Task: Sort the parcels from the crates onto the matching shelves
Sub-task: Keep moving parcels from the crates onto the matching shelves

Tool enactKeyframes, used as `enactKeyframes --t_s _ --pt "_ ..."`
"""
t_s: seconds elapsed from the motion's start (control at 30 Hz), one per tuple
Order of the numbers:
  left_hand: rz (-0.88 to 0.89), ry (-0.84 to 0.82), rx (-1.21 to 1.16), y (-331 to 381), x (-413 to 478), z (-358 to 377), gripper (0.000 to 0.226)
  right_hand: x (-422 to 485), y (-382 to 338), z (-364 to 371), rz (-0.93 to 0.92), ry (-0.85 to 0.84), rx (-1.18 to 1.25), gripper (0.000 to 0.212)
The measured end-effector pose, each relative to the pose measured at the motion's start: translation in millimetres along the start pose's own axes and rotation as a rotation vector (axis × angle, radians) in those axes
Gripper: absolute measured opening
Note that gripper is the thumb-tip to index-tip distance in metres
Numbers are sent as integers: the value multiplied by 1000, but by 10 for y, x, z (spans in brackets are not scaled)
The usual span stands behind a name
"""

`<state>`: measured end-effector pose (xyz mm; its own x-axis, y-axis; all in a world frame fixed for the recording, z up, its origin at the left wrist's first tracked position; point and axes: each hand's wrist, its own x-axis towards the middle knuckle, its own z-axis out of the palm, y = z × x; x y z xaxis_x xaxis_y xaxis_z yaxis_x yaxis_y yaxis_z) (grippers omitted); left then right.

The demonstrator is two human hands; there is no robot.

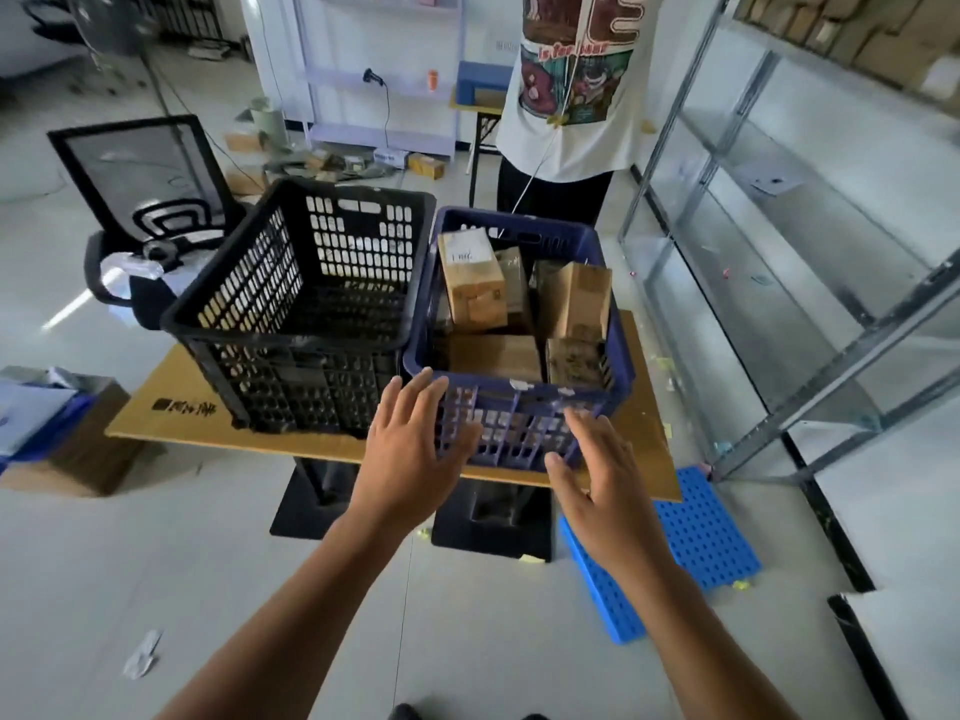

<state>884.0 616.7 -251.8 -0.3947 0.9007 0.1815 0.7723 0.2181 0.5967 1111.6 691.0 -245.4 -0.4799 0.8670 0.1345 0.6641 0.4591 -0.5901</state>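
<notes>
A blue crate (618, 371) stands on a low wooden table (171, 407), filled with several brown cardboard parcels (470, 280). To its left sits a black crate (234, 314) that looks empty. My left hand (410, 449) hovers open at the blue crate's near left corner, fingers spread. My right hand (597, 480) is open in front of the crate's near wall, fingers apart. Neither hand holds anything. Metal shelves (779, 241) run along the right side.
A person in a white printed T-shirt (571, 96) stands behind the blue crate. A black office chair (150, 200) is at the left, a cardboard box (78, 449) on the floor left, a blue perforated plastic pallet (696, 537) on the floor right.
</notes>
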Motion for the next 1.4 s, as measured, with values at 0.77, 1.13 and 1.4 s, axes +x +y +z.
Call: enactKeyframes --t_s 0.77,1.13,1.4 --pt "-506 -23 -759 -249 2690 688 81 3208 402 607 -46 -168 161 80" --pt "-454 -129 -1004 -409 2813 658 80 3421 230 785 83 -258 328 80" --pt "-178 -329 -1118 -563 2689 263 92 2851 -356 571 230 -92 615 61"
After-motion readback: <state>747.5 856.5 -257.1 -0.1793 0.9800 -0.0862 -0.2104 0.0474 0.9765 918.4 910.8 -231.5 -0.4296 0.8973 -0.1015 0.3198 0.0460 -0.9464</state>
